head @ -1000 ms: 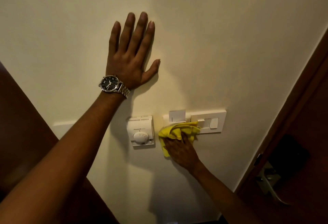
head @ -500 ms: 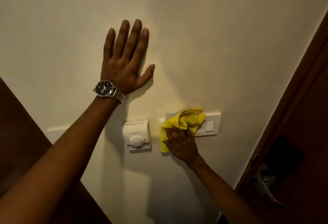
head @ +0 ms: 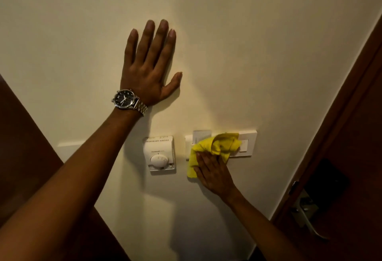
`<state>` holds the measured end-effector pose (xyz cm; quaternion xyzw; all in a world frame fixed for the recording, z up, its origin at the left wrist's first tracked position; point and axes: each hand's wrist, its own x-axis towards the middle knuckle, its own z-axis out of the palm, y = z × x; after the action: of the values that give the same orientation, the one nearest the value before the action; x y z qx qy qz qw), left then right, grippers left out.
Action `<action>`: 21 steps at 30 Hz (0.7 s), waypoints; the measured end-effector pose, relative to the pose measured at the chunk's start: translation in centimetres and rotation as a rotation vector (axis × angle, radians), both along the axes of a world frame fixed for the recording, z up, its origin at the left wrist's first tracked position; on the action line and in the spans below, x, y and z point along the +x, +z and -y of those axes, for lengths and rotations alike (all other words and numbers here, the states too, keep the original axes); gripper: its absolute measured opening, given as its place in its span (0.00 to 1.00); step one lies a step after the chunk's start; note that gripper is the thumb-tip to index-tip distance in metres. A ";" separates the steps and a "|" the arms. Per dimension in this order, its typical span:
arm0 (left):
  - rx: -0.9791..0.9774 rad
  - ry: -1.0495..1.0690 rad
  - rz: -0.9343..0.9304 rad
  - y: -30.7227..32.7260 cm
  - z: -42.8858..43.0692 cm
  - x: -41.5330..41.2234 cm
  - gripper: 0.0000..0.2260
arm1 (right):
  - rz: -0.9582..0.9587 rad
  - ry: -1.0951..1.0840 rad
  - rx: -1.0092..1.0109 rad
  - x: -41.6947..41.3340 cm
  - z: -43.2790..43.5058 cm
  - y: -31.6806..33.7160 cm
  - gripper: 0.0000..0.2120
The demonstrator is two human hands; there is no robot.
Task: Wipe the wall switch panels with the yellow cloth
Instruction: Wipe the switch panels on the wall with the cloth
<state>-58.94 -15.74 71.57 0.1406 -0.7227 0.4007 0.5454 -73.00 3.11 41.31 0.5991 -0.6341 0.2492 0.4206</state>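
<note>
A white switch panel (head: 248, 142) is set into the cream wall at lower centre right. A crumpled yellow cloth (head: 215, 147) covers its middle and left part, pressed there by my right hand (head: 215, 172), which lies just below the panel with fingers on the cloth. A white thermostat with a round dial (head: 160, 154) is mounted to the left of the panel. My left hand (head: 149, 64) rests flat on the bare wall above the thermostat, fingers spread, holding nothing, with a metal wristwatch (head: 128, 100) on the wrist.
A dark wooden door with a metal lever handle (head: 306, 212) stands at the right edge. Another dark brown wooden surface (head: 24, 147) fills the lower left. A further white plate (head: 70, 149) shows partly behind my left forearm.
My right hand has slid the yellow cloth rightward and up over the switch panel, then slightly back. My left hand stays flat on the wall. The view has shifted slightly.
</note>
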 end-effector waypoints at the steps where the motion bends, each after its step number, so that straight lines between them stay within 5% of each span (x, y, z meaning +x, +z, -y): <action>1: 0.003 -0.004 0.001 0.0 -0.1 0.0 0.36 | -0.008 -0.010 0.047 0.0 -0.5 -1.1 0.27; 5: -0.003 -0.007 -0.008 0.1 -0.3 0.2 0.35 | -0.052 -0.063 0.106 0.0 -0.9 -1.4 0.22; 13: -0.003 -0.008 -0.006 -0.1 0.5 -0.1 0.36 | 0.121 -0.070 -0.176 2.3 3.4 4.3 0.30; 21: -0.003 0.002 -0.004 0.0 0.2 -0.1 0.36 | 0.047 -0.113 0.056 2.1 0.7 -1.8 0.21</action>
<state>-58.99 -15.94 71.53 0.1413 -0.7209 0.4018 0.5467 -70.90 2.44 39.56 0.5680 -0.6832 0.2213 0.4019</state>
